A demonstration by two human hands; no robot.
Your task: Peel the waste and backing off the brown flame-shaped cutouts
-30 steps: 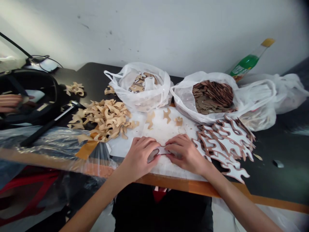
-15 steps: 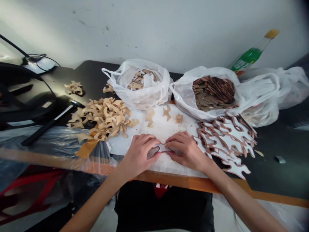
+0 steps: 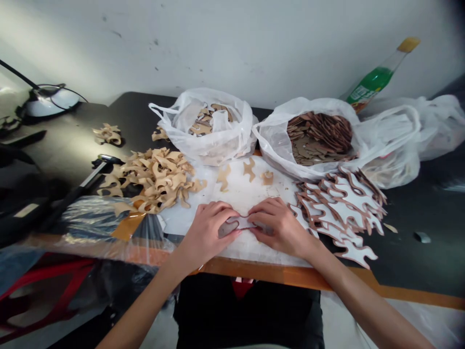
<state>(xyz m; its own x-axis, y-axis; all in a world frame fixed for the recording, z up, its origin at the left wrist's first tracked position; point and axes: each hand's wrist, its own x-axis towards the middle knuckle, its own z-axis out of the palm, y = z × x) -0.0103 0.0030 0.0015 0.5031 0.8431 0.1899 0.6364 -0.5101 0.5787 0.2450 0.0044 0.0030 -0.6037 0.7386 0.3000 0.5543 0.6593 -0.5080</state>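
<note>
At far left of the black table (image 3: 417, 271): white round object (image 3: 58, 103) with black cable. Next, small cluster of tan pieces (image 3: 108, 134); nearer the front, black-handled tool (image 3: 95, 170), set at an angle beside large heap of tan pieces (image 3: 160, 174). Behind and right of heap: first plastic bag (image 3: 232, 145), open, with more pieces inside. At centre, over white sheet (image 3: 247, 194): left hand (image 3: 210, 228), thumb and fingers clamped on left end of white-faced piece (image 3: 245, 222). Beyond, on sheet: three loose tan pieces (image 3: 249, 169). Then right hand (image 3: 278, 225), likewise clamped on right end of same piece. Hands apart, with middle of piece visible between fingertips. Further right: second plastic bag (image 3: 274, 145), with dark brown pieces (image 3: 321, 135) inside; in front, overlapping brown-edged stack (image 3: 345, 208); behind, green bottle (image 3: 376, 82). At far right: small grey object (image 3: 422, 237).
</note>
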